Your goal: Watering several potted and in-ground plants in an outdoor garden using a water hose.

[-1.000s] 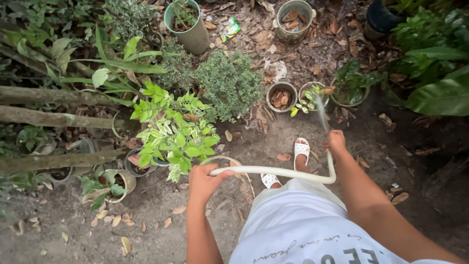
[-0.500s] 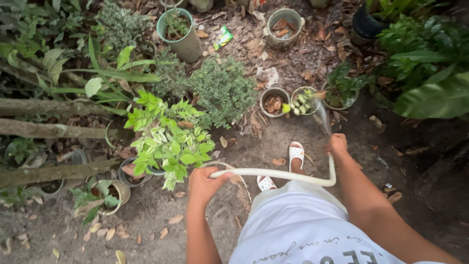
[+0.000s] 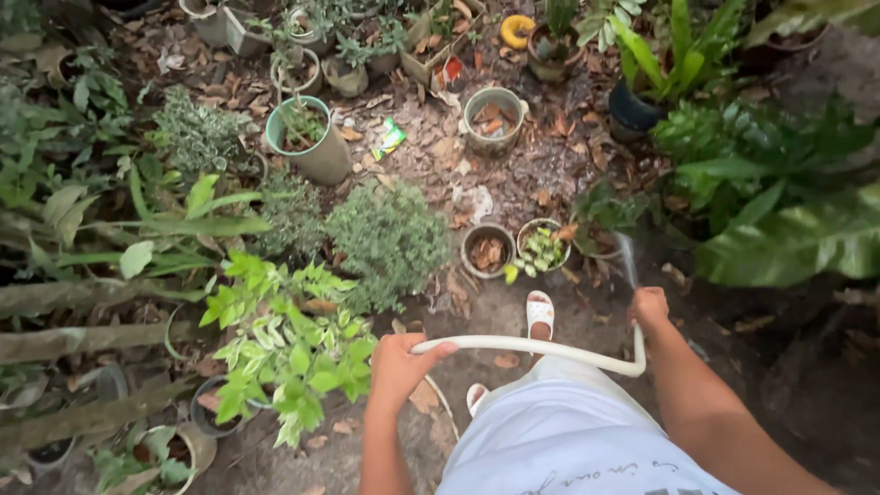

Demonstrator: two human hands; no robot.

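My left hand grips a cream garden hose that runs across in front of my waist. At the hose's bent end my right hand is closed around it. A thin stream of water leaves that end and reaches toward a dark-leaved potted plant. Just left of it stand a small pot with pale green leaves and a pot filled with dry leaves. My white sandal shows below them.
A bushy small-leaved shrub and a bright green plant stand at left. A green pot, a grey pot with leaves and a dark pot sit farther back. Broad-leaved plants crowd the right; logs lie at left.
The view has tilted up and away, showing more pots at the back. Both hands keep their hold on the hose; the water stream has shifted right, from the pale-leaved pot toward the dark-leaved plant.
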